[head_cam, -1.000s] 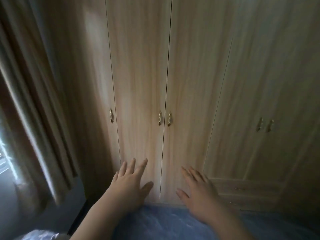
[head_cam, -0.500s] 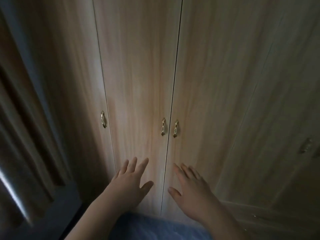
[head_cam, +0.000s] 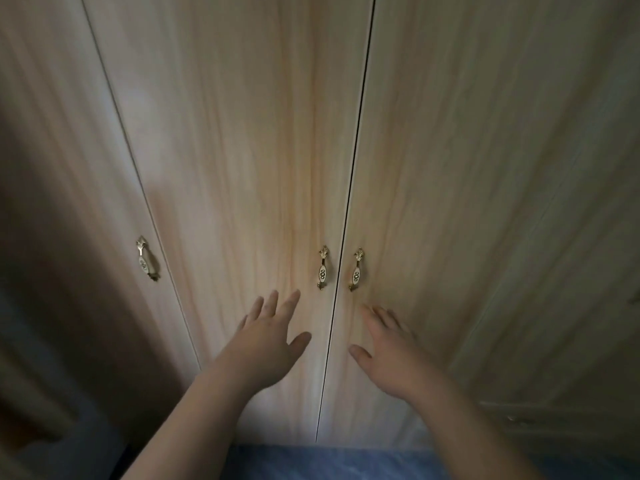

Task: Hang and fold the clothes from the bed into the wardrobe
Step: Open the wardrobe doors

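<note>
Both bare hands, left hand (head_cam: 266,344) and right hand (head_cam: 388,348), fingers spread and empty, near the closed pale wood-grain wardrobe (head_cam: 242,150); missing the small brass handles (head_cam: 322,268) would likely leave the doors shut.

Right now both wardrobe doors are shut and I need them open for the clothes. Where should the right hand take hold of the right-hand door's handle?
Probably by the oval middle of the right handle, coming up from below, since the right hand sits open just beneath it. The handle stands vertical beside the centre seam, so curl fingers behind it from the side away from the seam and pull outward.
</note>
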`<state>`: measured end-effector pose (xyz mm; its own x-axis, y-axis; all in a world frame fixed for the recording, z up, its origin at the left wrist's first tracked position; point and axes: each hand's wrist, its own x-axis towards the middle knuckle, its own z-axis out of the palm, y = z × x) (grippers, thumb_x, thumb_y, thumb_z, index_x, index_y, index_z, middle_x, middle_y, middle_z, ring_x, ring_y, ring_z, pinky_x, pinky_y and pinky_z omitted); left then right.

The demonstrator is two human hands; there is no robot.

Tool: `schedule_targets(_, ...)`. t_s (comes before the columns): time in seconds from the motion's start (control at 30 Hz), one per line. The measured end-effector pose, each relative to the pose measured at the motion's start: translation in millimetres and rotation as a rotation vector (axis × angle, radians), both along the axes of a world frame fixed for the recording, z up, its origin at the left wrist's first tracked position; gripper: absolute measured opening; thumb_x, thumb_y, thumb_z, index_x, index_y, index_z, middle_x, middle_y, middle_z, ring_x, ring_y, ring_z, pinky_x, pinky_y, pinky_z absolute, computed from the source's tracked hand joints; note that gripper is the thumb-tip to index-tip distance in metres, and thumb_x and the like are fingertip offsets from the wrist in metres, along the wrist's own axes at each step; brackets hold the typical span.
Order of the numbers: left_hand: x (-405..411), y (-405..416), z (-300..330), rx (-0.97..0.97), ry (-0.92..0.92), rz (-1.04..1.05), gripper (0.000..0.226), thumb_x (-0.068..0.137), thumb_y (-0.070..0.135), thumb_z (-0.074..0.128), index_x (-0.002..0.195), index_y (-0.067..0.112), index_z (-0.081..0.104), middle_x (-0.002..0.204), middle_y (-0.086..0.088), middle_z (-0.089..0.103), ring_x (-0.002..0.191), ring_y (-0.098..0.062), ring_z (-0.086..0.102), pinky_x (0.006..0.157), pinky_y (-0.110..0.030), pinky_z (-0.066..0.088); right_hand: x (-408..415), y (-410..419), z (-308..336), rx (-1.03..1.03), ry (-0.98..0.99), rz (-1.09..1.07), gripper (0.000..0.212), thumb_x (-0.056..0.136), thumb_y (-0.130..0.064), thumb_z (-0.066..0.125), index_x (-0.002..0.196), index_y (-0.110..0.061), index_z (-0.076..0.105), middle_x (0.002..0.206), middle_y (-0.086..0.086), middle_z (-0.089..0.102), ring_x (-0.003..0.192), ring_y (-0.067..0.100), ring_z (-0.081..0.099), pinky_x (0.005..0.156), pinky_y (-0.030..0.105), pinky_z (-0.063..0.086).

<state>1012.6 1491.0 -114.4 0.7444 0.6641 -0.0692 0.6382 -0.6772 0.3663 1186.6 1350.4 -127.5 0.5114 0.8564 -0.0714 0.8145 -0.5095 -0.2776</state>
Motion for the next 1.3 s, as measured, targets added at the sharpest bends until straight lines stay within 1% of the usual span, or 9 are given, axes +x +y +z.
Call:
schedule_targets(0.13,30.0,50.4,-11.5,-0.003,0.018,-0.077,0.073,0.099,0.056,0.036,0.156,0.036,-0.005,0.166,-0.004,-0.004,0.153,-0.027,-0.006,0.122,-0.043,0.009,24.4,50.0,-16.0,0.083,-0.008,-0.095,0.076,0.095,-0.048,0.049,0.156,-0.021,0.013,0.161,0.005,0.024,0.147,0.027,0.02,0.118,0.043,0.023)
schedule_targets(0.23,46.5,69.6,-22.7,-0.039,0.053,-0.128,0.073,0.099,0.056,0.036,0.156,0.037,-0.006,0.166,-0.004,-0.005,0.152,-0.027,-0.006,0.122,-0.043,0.009,30.3,71.8,-27.4,0.074,0.1,-0.107,0.08,0.096,-0.042,0.053,0.157,-0.014,0.011,0.162,0.007,0.02,0.149,0.025,0.018,0.12,0.038,0.022)
schedule_targets(0.3,55.2,78.0,-26.9,-0.068,0.061,-0.152,0.073,0.099,0.056,0.037,0.155,0.039,-0.007,0.166,-0.003,-0.005,0.153,-0.026,-0.006,0.122,-0.043,0.008,41.1,85.9,-29.1,0.106,0.158,-0.123,0.081,0.094,-0.036,0.057,0.157,-0.012,0.013,0.159,0.008,0.027,0.146,0.025,0.026,0.117,0.036,0.028)
schedule_targets(0.43,67.9,93.2,-30.0,-0.057,0.049,-0.175,0.073,0.099,0.054,0.039,0.156,0.038,-0.003,0.166,-0.004,-0.003,0.153,-0.027,-0.005,0.123,-0.042,0.009,66.8,116.2,-25.5,0.28,0.243,-0.31,0.064,0.089,-0.023,0.059,0.147,-0.017,0.031,0.13,0.01,0.055,0.111,0.03,0.059,0.091,0.037,0.049)
schedule_targets(0.57,71.5,102.3,-25.8,-0.069,0.049,-0.184,0.072,0.099,0.054,0.039,0.155,0.039,-0.003,0.166,-0.001,-0.004,0.153,-0.026,-0.006,0.122,-0.042,0.01,61.5,133.3,-32.0,0.384,0.357,-0.338,0.069,0.09,-0.011,0.06,0.151,-0.014,0.028,0.133,0.01,0.052,0.121,0.025,0.054,0.087,0.018,0.034)
schedule_targets(0.7,75.6,105.7,-25.6,-0.073,0.047,-0.201,0.073,0.099,0.051,0.04,0.155,0.039,-0.006,0.166,-0.001,-0.004,0.152,-0.025,-0.008,0.123,-0.042,0.009,62.2,132.1,-39.6,0.419,0.417,-0.358,0.074,0.089,-0.008,0.06,0.154,-0.019,0.026,0.138,0.003,0.052,0.126,0.02,0.051,0.091,0.015,0.03)
schedule_targets(0.87,79.8,89.4,-30.1,-0.127,0.029,-0.28,0.076,0.099,0.051,0.042,0.154,0.042,-0.01,0.166,-0.001,-0.005,0.152,-0.025,-0.009,0.123,-0.042,0.008,51.2,111.0,-41.5,0.411,0.421,-0.365,0.077,0.087,-0.003,0.055,0.154,-0.026,0.024,0.135,0.001,0.056,0.123,0.021,0.056,0.095,0.02,0.036)
schedule_targets(1.1,69.6,52.7,-12.9,-0.169,0.148,-0.314,0.077,0.099,0.055,0.039,0.154,0.04,-0.012,0.166,0.0,-0.004,0.152,-0.027,-0.005,0.123,-0.046,0.011,14.6,27.0,-45.1,0.345,0.349,-0.353,0.079,0.089,-0.007,0.056,0.155,-0.031,0.019,0.132,0.003,0.059,0.116,0.017,0.059,0.089,0.025,0.044)
schedule_targets(1.3,67.3,-29.1,5.2,-0.148,0.134,-0.364,0.075,0.101,0.052,0.038,0.156,0.034,-0.009,0.167,0.001,0.002,0.153,-0.026,0.001,0.12,-0.04,0.012,0.6,-60.0,-45.4,0.335,0.272,-0.315,0.079,0.087,-0.014,0.06,0.153,-0.032,0.02,0.136,-0.002,0.057,0.117,0.016,0.06,0.096,0.03,0.049)
